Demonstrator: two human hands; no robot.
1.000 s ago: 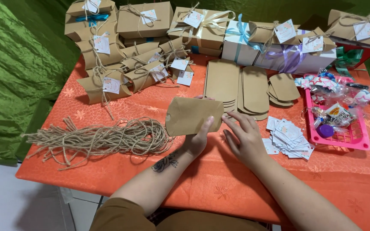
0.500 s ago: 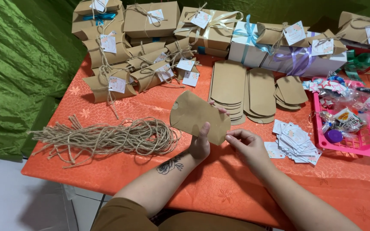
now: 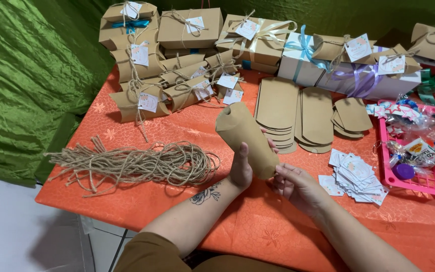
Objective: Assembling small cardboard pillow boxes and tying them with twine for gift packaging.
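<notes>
A brown kraft pillow box (image 3: 242,136) is lifted above the orange tablecloth (image 3: 258,226), bulged into a tube with its far end folded in. My left hand (image 3: 240,168) grips its side with the thumb up along the card. At the near end my right hand (image 3: 295,184) holds the box, fingers curled around that end. Just behind the box lie stacks of flat brown box blanks (image 3: 298,113).
A bundle of jute twine (image 3: 137,163) lies left. Finished tied boxes with tags (image 3: 177,65) stand at the back, beside a white box with ribbons (image 3: 348,70). A pile of small paper tags (image 3: 358,174) and a pink basket (image 3: 419,181) of trinkets sit right.
The flat brown blank that I held has been pushed open into a rounded tube and turned end-on toward me. Both hands have shifted along it.
</notes>
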